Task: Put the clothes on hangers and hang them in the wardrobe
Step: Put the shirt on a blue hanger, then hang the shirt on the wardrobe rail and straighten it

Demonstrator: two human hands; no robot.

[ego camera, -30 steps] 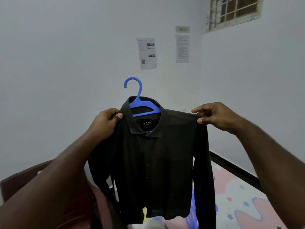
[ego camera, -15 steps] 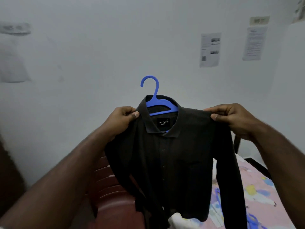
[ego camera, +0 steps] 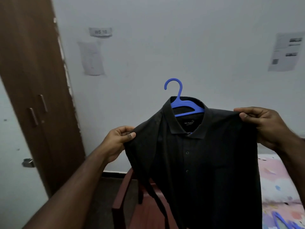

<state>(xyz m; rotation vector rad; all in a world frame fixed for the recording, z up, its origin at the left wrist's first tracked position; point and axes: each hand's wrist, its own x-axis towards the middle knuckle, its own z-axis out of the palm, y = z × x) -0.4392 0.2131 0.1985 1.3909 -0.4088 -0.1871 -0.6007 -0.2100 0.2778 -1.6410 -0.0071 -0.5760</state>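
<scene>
Item: dark long-sleeved button shirt [ego camera: 206, 162], already mounted on a blue plastic hanger [ego camera: 183, 104] whose hook rises clear above the collar. Left hand [ego camera: 118, 139] and right hand [ego camera: 264, 124] each pinch a shoulder seam, held apart in mid-air, probably to keep the garment spread and square on the hanger. Since the earlier frame the view has swung left; a brown wooden wardrobe [ego camera: 33, 80], doors closed, now stands at left, well apart from the shirt.
</scene>
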